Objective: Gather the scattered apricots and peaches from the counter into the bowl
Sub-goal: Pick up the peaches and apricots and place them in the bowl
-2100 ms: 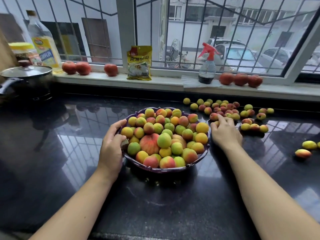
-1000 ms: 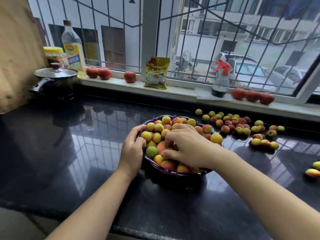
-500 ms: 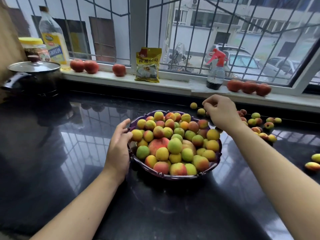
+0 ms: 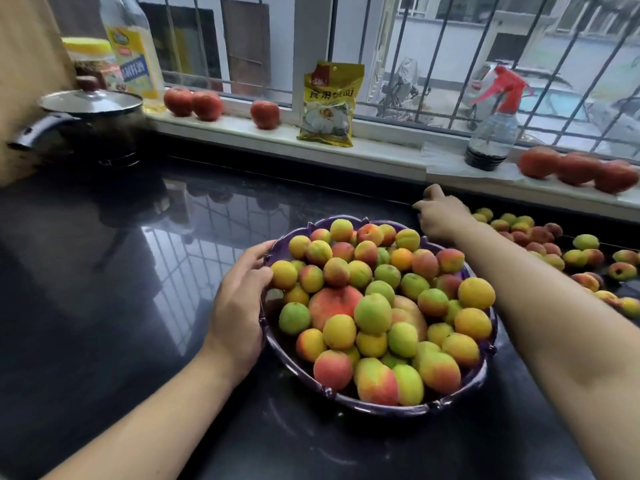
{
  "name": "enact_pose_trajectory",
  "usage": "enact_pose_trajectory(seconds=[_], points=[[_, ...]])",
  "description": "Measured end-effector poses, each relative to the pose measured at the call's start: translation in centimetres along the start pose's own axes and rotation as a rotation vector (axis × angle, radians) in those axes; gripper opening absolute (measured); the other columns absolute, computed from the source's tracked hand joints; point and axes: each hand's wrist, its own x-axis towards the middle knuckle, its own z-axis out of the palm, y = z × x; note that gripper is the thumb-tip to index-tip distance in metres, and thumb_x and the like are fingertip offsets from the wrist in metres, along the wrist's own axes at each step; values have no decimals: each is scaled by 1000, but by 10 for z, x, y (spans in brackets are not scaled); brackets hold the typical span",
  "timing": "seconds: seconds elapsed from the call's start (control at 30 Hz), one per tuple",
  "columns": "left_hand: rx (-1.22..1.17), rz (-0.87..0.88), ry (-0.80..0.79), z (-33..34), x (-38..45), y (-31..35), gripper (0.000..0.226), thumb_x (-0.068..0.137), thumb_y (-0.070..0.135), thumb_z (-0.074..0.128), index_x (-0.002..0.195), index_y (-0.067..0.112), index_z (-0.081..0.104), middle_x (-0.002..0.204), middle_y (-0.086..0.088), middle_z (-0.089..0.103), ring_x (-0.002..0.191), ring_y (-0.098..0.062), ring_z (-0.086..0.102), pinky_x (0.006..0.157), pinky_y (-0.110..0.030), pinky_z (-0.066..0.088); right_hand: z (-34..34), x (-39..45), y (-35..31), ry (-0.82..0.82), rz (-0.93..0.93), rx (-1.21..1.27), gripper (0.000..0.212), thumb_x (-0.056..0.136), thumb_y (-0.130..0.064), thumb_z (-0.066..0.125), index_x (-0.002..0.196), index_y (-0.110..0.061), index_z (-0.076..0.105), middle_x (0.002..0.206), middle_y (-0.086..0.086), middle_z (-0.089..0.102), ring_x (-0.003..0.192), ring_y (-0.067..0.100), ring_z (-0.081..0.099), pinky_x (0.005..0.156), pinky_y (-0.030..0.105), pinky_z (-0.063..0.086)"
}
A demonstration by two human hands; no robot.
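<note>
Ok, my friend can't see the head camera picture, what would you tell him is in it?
A purple bowl heaped with apricots and peaches sits on a black counter. The left hand holds its rim; the right hand reaches toward scattered fruit beyond.

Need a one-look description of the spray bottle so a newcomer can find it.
Start at the barred window and drop to its white sill. Right of the yellow packet stands the spray bottle: clear body, dark liquid at the bottom, the only thing there with a red trigger top.
</note>
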Motion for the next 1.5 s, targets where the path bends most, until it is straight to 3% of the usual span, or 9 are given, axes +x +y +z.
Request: enact_pose_trajectory(seconds=[0.07,0.27,0.37,0.5,0.73,1.07,1.23,1.37,1.5], points=[[10,-1,-2,1,0,0,38,86,25,50,112,30,78,115,-7,79,114,-30,72,98,-47,55,0,-2,1,6,5,45,45,102,-17,51,146,-19,50,153,9,29,120,38,53,82,36,43],[34,0,23,0,-4,4,40,85,28,50,117,26,75,113,-4,79,113,-27,72,102,-51,56,-30,-29,6,206,-59,438,34,94,-10,61,127,-17,61,136,13,47,123,34,51,106,41,42],[59,2,25,-3,-3,2,41,86,29,51,120,29,74,117,-1,78,117,-27,71,107,-57,53,-68,-55,3,352,-86,611,24,94,-13,64,115,-23,61,119,11,57,108,33,57,95,38,43],[103,2,-2,-5,-2,1,50,87,38,49,135,38,66,137,9,69,134,-16,60,118,-52,44,-130,-123,-20,327,-192,811,38,97,-24,67,133,-25,56,106,-8,62,89,6,60,80,26,47],[91,-28,-118,0,-15,14,63,88,35,42,150,38,53,149,8,59,133,-6,57,107,-25,49,-176,-236,-88,-7,-497,700,28,91,-31,72,116,-42,66,106,-22,65,97,-1,62,85,22,50],[119,-38,-104,-4,-18,16,59,91,38,41,148,46,52,152,9,56,139,-12,53,119,-46,45,-144,-258,-158,-12,-650,286,29,98,-21,60,124,-28,69,109,-11,65,100,14,55,95,35,47],[146,-17,-112,-3,-17,15,63,90,39,38,152,40,50,150,9,57,138,-12,54,118,-47,46,-137,-265,-157,-9,-590,353,33,101,-25,57,133,-28,63,110,-18,42,105,5,40,100,31,45],[145,-3,-106,-1,-17,15,65,90,38,38,154,33,51,148,6,58,136,-14,56,116,-46,48,-123,-271,-148,172,-583,480,28,99,-23,62,126,-24,67,117,-13,58,110,8,52,96,35,50],[172,46,-54,3,-17,13,64,89,34,38,150,30,55,147,6,60,136,-12,55,117,-40,46,-112,-287,-110,765,-385,756,14,90,-2,68,99,-10,76,101,0,67,99,17,63,87,28,50]])
